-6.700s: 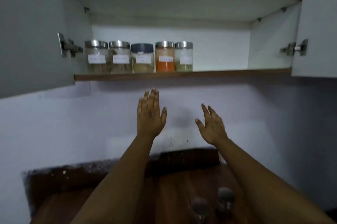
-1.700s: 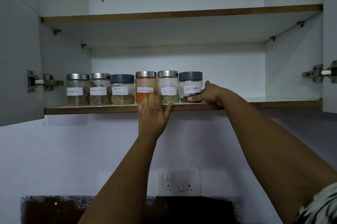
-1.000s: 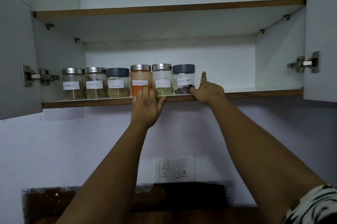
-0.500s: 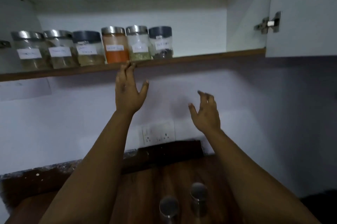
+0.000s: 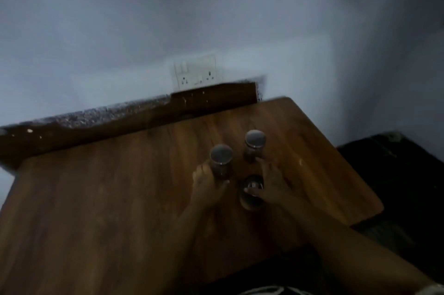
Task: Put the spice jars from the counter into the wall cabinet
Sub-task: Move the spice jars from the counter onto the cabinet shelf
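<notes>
Jars, 3 of them, stand clustered on the wooden counter (image 5: 120, 198), right of centre: left jar (image 5: 221, 160), far jar (image 5: 255, 144) at 1 o'clock from it, near jar (image 5: 251, 192) at 5 o'clock. Left hand (image 5: 207, 185) wraps the left jar's body below the lid, fingers curled round it. Right hand (image 5: 271, 185) reaches between the far and near jars; thumb lies on the near jar, fingertips near the far one; blur hides whether it grips either. Glass bodies likely rigid, smooth, breakable, moderately heavy. Best held round the body, under the lid. Cabinet out of view.
</notes>
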`<act>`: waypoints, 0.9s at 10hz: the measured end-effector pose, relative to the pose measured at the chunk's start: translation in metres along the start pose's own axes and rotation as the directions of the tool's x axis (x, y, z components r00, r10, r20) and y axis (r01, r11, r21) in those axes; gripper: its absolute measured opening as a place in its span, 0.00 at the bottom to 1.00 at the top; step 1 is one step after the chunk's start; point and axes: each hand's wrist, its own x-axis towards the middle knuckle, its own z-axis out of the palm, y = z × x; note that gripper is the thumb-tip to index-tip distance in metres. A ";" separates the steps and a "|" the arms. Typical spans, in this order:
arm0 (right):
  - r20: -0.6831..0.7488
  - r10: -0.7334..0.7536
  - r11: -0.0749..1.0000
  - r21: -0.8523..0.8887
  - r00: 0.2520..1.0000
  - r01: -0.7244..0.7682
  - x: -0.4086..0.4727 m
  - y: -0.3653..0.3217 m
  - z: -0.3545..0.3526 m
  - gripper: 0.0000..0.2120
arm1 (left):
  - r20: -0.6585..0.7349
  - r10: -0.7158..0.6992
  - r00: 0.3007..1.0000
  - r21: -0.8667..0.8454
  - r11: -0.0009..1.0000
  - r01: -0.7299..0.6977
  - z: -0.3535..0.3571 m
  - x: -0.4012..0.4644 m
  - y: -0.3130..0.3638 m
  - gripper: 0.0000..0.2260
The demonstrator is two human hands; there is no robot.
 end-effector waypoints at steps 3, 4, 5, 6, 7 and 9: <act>-0.323 -0.022 0.997 -0.078 0.946 -0.003 0.000 0.004 0.049 0.32 | 0.119 -0.095 0.988 -0.006 0.995 0.097 -0.006 -0.029 -0.018 0.36; -0.130 -0.035 0.954 0.290 0.991 0.072 -0.001 -0.012 0.024 0.30 | 0.245 -0.020 0.969 -0.290 0.952 0.093 -0.009 -0.036 -0.014 0.41; 0.132 -0.087 0.827 0.563 0.987 -0.002 -0.016 -0.036 -0.015 0.25 | 0.461 0.019 0.887 -0.661 0.675 0.328 -0.024 -0.042 0.007 0.38; 0.028 -0.001 0.653 0.757 1.000 -0.021 -0.024 -0.062 -0.019 0.26 | 0.392 -0.014 0.920 -0.773 0.537 0.338 -0.037 -0.042 0.029 0.37; 0.066 0.074 0.432 0.897 0.995 -0.091 -0.034 -0.072 -0.005 0.30 | 0.301 -0.062 0.952 -0.851 0.433 0.298 -0.046 -0.045 0.044 0.41; 0.106 0.046 0.225 0.968 0.993 -0.113 -0.038 -0.077 -0.017 0.39 | 0.337 0.059 0.940 -0.901 0.309 0.304 -0.073 -0.058 0.052 0.20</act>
